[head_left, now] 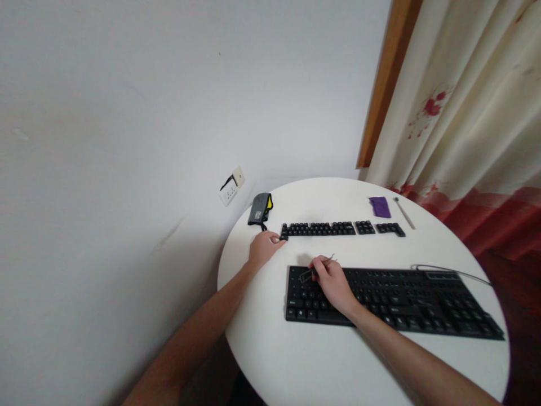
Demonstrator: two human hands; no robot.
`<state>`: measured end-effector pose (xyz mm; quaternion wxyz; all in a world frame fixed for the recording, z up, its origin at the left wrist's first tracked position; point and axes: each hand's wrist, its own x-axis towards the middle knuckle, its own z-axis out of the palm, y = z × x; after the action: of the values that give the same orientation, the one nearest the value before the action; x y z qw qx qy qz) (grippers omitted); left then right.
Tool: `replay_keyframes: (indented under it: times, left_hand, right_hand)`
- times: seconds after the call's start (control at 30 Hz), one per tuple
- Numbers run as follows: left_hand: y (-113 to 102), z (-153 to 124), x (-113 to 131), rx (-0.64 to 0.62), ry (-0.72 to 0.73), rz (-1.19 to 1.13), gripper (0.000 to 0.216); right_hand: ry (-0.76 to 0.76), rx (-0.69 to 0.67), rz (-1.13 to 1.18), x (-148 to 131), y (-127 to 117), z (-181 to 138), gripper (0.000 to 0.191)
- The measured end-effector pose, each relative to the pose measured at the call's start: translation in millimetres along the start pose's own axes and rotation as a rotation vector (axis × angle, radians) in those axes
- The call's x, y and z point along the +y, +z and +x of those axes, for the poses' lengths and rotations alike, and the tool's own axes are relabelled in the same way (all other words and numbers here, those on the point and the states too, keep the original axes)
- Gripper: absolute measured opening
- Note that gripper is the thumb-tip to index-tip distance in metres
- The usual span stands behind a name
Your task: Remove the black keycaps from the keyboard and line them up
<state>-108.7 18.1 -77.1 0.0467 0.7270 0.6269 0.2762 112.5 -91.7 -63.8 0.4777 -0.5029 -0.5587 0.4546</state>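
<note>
My left hand (pixel 264 248) reaches to the left end of the laid-out keycaps, thumb and finger closed around a black keycap (pixel 284 238) on the table. Loose keycaps (pixel 321 229) run to the right from there in neat rows. Over the upper left part of a black keyboard (pixel 401 299), my right hand (pixel 332 279) grips a wire keycap puller (pixel 305 276). Thin wire ends stick out on both sides of that fist. Beneath the puller, the keyboard's upper left area looks bare of caps, while lower rows still carry theirs. My right wrist hides some of the middle keys.
On the round white table (pixel 262 344) lie a grey pouch (pixel 258 208) with a yellow patch, a purple cloth (pixel 380 207) and a slim brush-like stick (pixel 404 213). The keyboard cable (pixel 454 270) trails off the right edge. A wall with a socket (pixel 229 193) borders the left.
</note>
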Motion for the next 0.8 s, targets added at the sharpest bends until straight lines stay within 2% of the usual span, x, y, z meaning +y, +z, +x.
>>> replay_keyframes:
  times: [0.8]
  left_hand:
    - [-2.5, -0.4, 4.1, -0.001, -0.003, 0.006, 0.022]
  right_hand:
    - [0.018, 0.004, 0.019, -1.5, -0.2, -0.7, 0.036]
